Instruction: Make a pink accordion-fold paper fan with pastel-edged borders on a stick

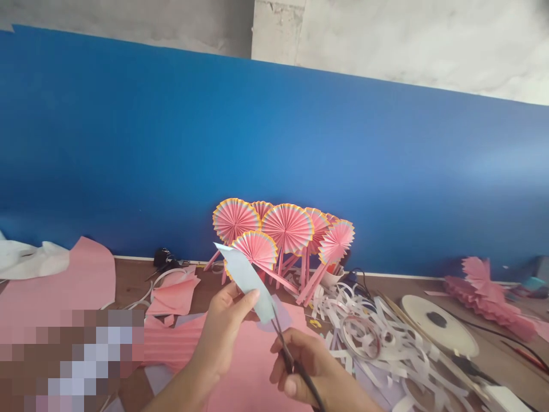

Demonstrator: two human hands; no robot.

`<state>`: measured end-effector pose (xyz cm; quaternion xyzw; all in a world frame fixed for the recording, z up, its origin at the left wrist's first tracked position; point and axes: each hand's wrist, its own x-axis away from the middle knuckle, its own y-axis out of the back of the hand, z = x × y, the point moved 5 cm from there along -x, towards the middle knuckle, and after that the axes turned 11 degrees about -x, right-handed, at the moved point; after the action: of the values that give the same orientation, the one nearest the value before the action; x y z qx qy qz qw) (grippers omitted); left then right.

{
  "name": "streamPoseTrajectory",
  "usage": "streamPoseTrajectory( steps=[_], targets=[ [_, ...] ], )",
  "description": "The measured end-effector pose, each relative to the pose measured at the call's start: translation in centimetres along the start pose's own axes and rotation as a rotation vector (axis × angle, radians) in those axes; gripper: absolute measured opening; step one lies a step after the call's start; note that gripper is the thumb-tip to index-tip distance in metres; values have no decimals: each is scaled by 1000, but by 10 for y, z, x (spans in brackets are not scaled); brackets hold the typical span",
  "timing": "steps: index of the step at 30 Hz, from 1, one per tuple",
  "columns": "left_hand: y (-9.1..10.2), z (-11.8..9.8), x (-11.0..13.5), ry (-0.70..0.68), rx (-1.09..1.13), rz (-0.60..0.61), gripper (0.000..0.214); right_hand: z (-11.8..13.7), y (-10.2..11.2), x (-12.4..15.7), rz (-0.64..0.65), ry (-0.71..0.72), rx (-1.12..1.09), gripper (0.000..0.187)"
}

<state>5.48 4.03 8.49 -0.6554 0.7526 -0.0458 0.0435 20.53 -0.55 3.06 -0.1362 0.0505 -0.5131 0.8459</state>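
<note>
Pale paper strip (247, 280) pinched in left hand (223, 335), right hand (306, 363) gripping scissors (288, 355) at its lower edge

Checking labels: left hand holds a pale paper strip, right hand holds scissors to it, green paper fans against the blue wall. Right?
One slip: the head view shows the paper fans are pink, not green. Left hand holds the pale paper strip, right hand holds scissors to it, fans against the blue wall.
</note>
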Motion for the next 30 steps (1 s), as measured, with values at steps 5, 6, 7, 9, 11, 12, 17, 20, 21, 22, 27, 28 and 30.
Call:
streamPoseTrajectory(
  steps=[5,6,7,9,11,12,17,20,21,22,27,28,30],
  targets=[
    [-15,8,4,38,-1,61,24,19,13,2,-434,175,-53,44],
    [-19,11,6,52,-8,88,23,20,15,3,-483,182,-69,43],
    [-24,14,8,63,-10,121,23,19,15,3,-504,177,-92,42],
    [-32,17,12,73,18,209,23,16,15,2,-493,146,-167,38],
    [-38,17,15,51,115,331,28,11,14,2,-451,109,-296,34],
    [-39,16,16,44,176,385,33,8,13,1,-418,89,-376,31],
    [-37,24,13,175,267,441,49,1,0,-2,-204,-32,-647,17],
    [-35,31,10,225,178,398,34,-2,-4,-3,-204,-92,-622,16],
    [-34,32,9,226,154,384,32,-2,-4,-3,-213,-100,-601,16],
    [-33,33,8,226,137,370,31,-2,-5,-3,-216,-99,-585,15],
    [-27,35,4,290,115,438,45,3,-11,-1,-119,-77,-591,16],
    [-27,35,4,307,93,477,43,2,-11,-1,-103,-95,-596,17],
    [-27,36,5,315,39,543,36,-1,-13,0,-69,-137,-591,16]
  ],
)
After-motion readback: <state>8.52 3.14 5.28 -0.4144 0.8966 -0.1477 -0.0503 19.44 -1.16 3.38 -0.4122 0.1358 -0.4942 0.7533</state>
